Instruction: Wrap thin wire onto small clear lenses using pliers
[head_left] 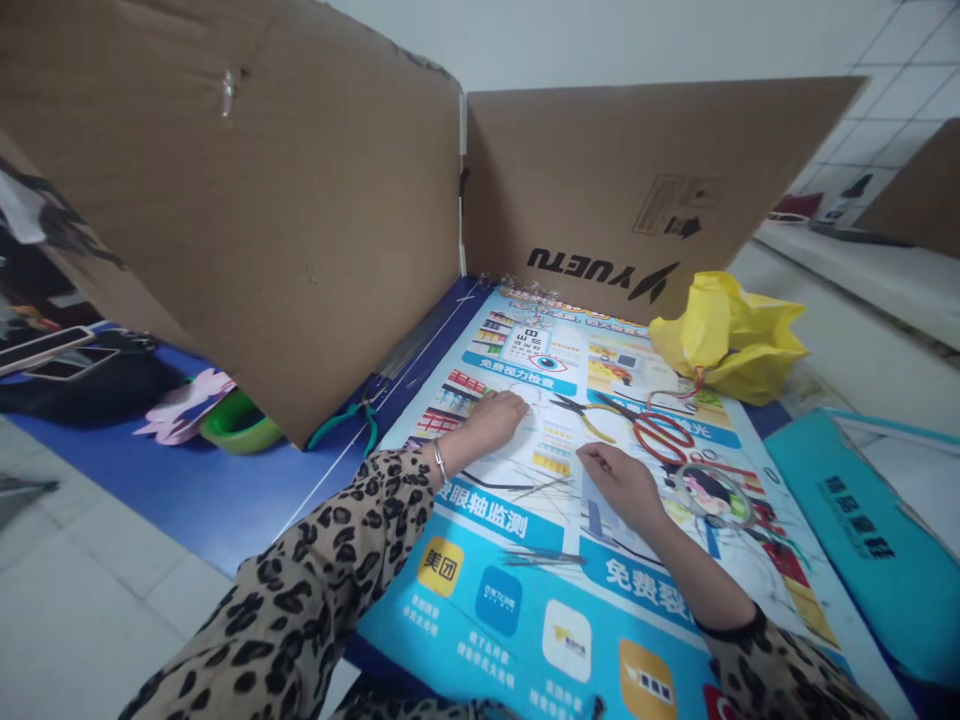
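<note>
My left hand (pixel 496 420), with a silver bangle (pixel 439 460) at its wrist, is over the printed poster sheet. Its fingers are curled closed, and what they hold is too thin or hidden to make out. My right hand (pixel 621 484) is to the right of it, fingertips pinched together over the sheet; anything between them is too small to name. Just beyond it lie yellow-handled pliers (pixel 600 428) and red-handled scissors (pixel 663 436). Several thin wire pieces (pixel 544 557) are spread on the poster below my hands.
Cardboard panels (pixel 315 200) stand at left and back. At right are a crumpled yellow paper shape (pixel 724 335), a clear ring-shaped roll (pixel 748 505) and a teal box (pixel 862 560). Teal-handled pliers (pixel 370 425), a green roll (pixel 247 432) and a black bag (pixel 97 385) lie left.
</note>
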